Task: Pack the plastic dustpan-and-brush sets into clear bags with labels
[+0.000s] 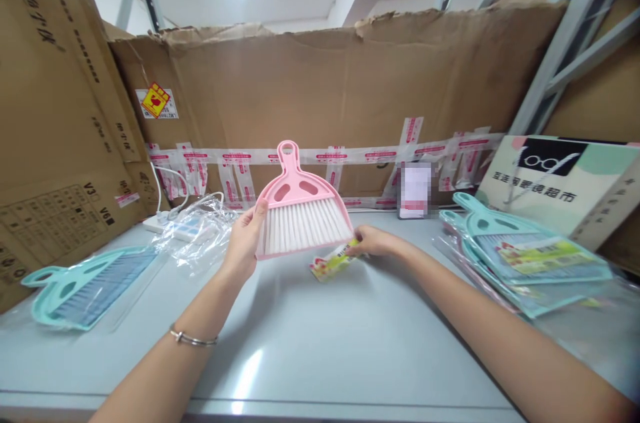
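A pink dustpan (pixel 326 191) with a white-bristled brush (pixel 305 226) nested in it stands upright over the table's middle, handle upward. My left hand (pixel 246 236) grips its left edge, thumb on the front. My right hand (pixel 369 240) is closed on a yellow-green printed card (pixel 330 262) just below the pan's lower right corner. The card hangs slanted to the left, slightly blurred. Whether the right fingers also touch the pan cannot be made out.
A teal dustpan set (pixel 75 290) lies at the left, beside crumpled clear plastic (pixel 200 236) and a power strip (pixel 157 221). Several bagged sets (pixel 545 263) are stacked at the right, before a printed box (pixel 555 190). A phone (pixel 415 191) leans against the cardboard (pixel 280 90) behind.
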Demonstrator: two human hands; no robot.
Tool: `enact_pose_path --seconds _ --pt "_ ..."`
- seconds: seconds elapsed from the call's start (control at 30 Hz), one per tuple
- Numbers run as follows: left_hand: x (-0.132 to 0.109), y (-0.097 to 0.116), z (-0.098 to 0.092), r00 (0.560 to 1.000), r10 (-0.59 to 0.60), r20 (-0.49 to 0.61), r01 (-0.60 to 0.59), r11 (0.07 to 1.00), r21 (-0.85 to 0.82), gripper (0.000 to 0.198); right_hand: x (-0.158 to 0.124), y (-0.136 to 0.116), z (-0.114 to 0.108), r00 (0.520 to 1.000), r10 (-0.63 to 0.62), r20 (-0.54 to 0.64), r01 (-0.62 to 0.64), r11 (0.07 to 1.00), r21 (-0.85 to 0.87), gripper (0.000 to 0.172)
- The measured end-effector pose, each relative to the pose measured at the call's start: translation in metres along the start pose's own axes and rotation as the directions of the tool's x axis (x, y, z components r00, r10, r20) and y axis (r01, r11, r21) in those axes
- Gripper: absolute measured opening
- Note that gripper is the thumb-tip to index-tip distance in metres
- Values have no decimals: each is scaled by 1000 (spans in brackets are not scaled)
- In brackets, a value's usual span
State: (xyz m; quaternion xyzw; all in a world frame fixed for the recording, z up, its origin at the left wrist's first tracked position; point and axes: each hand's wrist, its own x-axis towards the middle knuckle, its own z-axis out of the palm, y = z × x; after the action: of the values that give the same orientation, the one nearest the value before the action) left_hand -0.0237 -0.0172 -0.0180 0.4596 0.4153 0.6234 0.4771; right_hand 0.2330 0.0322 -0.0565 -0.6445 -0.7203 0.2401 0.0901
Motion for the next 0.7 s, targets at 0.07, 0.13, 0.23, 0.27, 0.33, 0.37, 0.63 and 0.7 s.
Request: enact_pose_path --seconds 0.07,0.13,0.23,0.27,0.33,0.37,0.63,0.7 --pt "1 -3 -1 999 -23 -27 23 1000 18 61 -20 -3 -20 999 -32 -8 32 999 -3 19" --pt "2 -4 -3 997 -54 -59 56 998 25 62 -48 -11 -42 989 -140 52 138 989 56 21" --pt "3 -6 -2 992 -111 -56 110 994 -21 62 -86 -32 -63 868 -453 203 334 836 436 28" --pt "2 -7 0 991 -129 -24 128 991 -50 62 -93 -40 -64 841 -523 141 373 747 550 31" --pt "0 -7 4 986 -152 71 159 981 -112 63 -96 -55 -55 855 -515 -65 430 633 644 31" --pt "-2 -7 7 979 -162 125 179 974 -137 63 -93 -61 -48 877 -450 -168 443 625 643 29" --pt "-18 -9 19 938 -241 248 279 952 -128 57 -54 -67 -7 913 -148 -379 369 694 618 16" --pt "-20 -11 20 946 -256 201 275 959 -70 52 -52 -64 -5 916 -155 -369 364 704 609 19"
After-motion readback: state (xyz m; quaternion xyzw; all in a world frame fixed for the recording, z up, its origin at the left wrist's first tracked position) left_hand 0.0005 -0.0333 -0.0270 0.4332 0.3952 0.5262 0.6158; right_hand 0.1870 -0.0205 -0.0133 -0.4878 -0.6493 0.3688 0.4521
